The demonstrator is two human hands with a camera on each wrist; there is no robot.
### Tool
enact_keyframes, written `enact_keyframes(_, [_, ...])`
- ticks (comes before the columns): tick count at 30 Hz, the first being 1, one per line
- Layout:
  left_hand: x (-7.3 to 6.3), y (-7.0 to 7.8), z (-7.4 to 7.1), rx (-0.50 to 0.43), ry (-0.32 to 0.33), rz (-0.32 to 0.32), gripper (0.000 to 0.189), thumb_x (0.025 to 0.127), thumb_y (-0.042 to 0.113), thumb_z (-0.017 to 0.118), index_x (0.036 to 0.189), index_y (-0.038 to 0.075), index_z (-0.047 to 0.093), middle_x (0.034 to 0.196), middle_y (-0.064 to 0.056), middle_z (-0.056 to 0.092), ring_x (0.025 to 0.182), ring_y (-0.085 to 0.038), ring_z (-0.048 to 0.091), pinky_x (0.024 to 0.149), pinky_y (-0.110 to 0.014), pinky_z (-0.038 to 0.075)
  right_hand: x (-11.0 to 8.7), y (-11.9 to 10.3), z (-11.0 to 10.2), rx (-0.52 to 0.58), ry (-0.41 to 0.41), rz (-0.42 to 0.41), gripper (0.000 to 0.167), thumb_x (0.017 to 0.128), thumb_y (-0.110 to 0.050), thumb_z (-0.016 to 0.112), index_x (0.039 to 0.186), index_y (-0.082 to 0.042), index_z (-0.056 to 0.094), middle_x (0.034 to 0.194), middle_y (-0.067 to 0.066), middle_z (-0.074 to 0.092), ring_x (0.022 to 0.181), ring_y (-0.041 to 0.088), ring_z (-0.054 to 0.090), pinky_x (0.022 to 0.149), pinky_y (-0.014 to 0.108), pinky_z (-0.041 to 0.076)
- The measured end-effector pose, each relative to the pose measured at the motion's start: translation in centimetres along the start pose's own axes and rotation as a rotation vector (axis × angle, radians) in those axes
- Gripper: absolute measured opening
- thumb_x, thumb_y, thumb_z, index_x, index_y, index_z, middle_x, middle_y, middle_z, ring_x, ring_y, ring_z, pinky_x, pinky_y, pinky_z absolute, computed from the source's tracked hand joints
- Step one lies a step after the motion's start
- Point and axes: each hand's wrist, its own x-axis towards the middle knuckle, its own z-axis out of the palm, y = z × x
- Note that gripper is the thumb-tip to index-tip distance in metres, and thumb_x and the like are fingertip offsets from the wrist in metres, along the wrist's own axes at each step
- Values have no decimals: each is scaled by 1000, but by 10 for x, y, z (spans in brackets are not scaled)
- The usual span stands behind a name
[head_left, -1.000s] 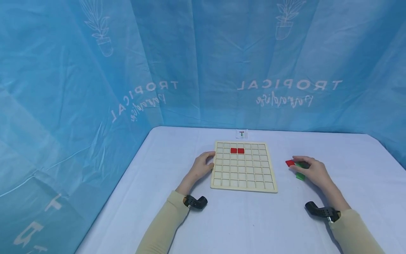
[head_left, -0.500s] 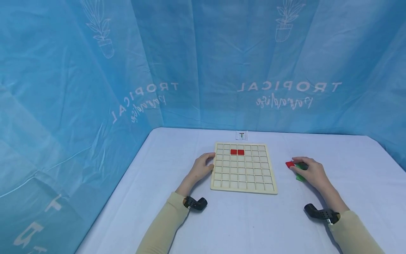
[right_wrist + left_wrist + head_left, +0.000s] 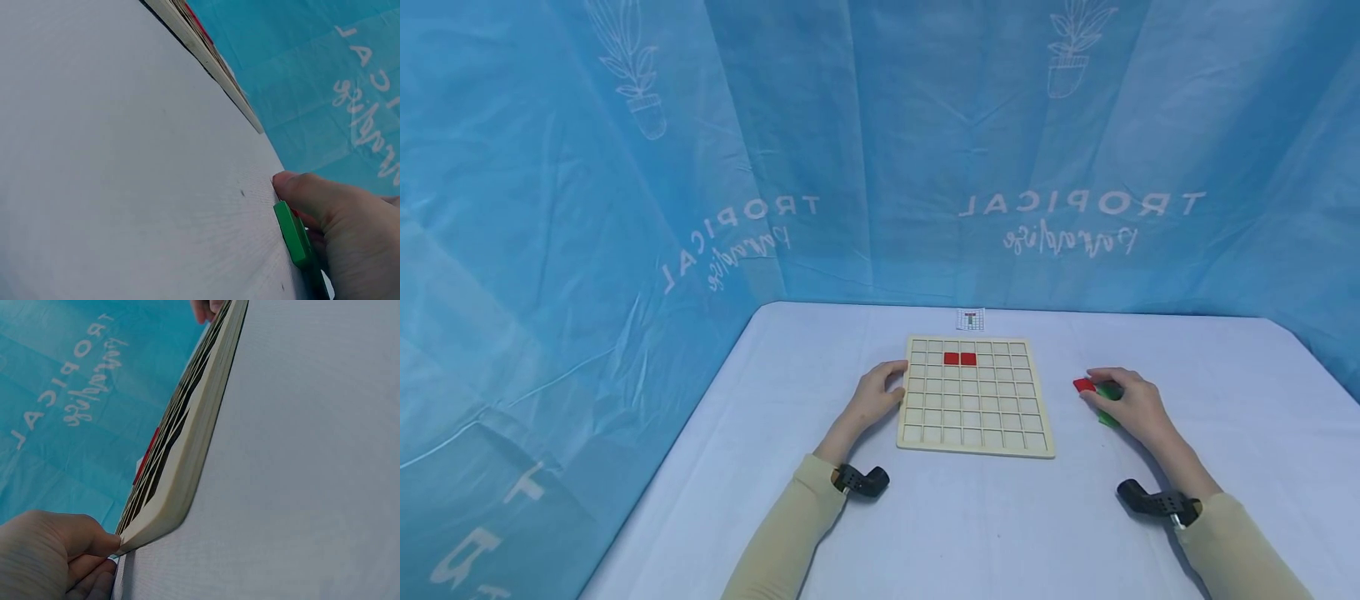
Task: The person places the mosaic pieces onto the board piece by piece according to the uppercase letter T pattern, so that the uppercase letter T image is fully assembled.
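Note:
A pale wooden grid board [image 3: 973, 417] lies flat on the table, two red square tiles [image 3: 968, 359] side by side in its second row from the back. My left hand [image 3: 876, 396] touches the board's left edge with thumb and forefinger; in the left wrist view the thumb [image 3: 103, 542] presses at the rim. Right of the board, my right hand [image 3: 1138, 407] pinches a red tile [image 3: 1083, 384] between thumb and forefinger. Green tiles [image 3: 1107, 419] lie partly hidden under that hand; one green tile [image 3: 292, 234] shows beside the thumb in the right wrist view.
Behind the board lies a small card [image 3: 971, 319] printed with a red and green T on a grid. A white cloth [image 3: 1000, 533] covers the table. Blue printed curtains [image 3: 910, 167] hang along the back and left side.
My right hand has shifted very slightly to the left with the red tile at its fingertips. The left hand and the board stay where they were.

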Motion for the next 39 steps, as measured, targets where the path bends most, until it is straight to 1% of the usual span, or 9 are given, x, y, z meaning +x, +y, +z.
enact_keyframes(7, [0,-1,0,-5,4,3,46,90,7,57,135,3,48,136,-8,50,129,-20,42,109,-32,33,2,-3,3,-3,2,-2,53,84,-32,72,121,3,58,119,26,56,113,43,46,92,62,41])
enact_keyframes(13, [0,-1,1,-9,3,-1,46,90,7,57,135,4,48,136,-8,50,128,-20,43,108,-31,33,3,-4,4,-5,12,-19,45,86,-23,70,121,2,58,117,25,57,113,43,47,93,61,41])
enact_keyframes(18, [0,0,1,-5,-2,0,47,90,7,57,136,4,48,136,-8,50,128,-20,43,108,-31,33,0,-3,-1,-5,-11,8,46,88,-24,68,124,1,56,121,25,55,116,45,44,93,65,39])
enact_keyframes(22, [0,-1,1,-9,3,2,47,90,7,57,136,4,48,136,-8,49,128,-20,43,108,-31,33,-1,-4,-3,-5,-23,-1,43,89,-23,67,123,1,57,120,25,56,116,45,45,93,64,38])
enact_keyframes(28, [-2,-5,3,-5,-8,15,47,90,7,57,136,3,47,137,-10,49,128,-22,43,108,-34,34,3,-14,-16,106,0,69,42,91,-24,63,125,0,57,123,25,55,115,44,47,91,64,41])
enact_keyframes(30, [-2,-6,4,-4,-10,15,48,89,6,57,136,3,47,136,-10,49,128,-23,43,108,-35,35,10,-12,-18,134,27,81,44,91,-28,63,127,-3,57,124,23,56,114,42,48,90,63,43])
enact_keyframes(32, [-2,-6,4,-3,-9,12,47,89,6,57,135,3,48,136,-9,49,128,-22,43,108,-34,35,22,-2,-13,127,61,72,46,91,-35,62,129,-9,58,124,18,58,114,38,50,90,59,45])
enact_keyframes(35, [-2,-5,3,-10,-2,7,47,89,5,57,136,4,48,137,-8,49,128,-20,43,108,-32,34,47,17,1,116,87,41,50,89,-46,59,131,-20,57,124,10,59,114,32,52,89,56,48])
enact_keyframes(39, [-1,-4,4,-17,-1,16,47,90,5,56,136,3,48,137,-9,49,129,-20,42,108,-31,33,72,28,19,156,82,8,52,86,-52,59,131,-25,57,123,6,60,114,29,52,88,56,48])
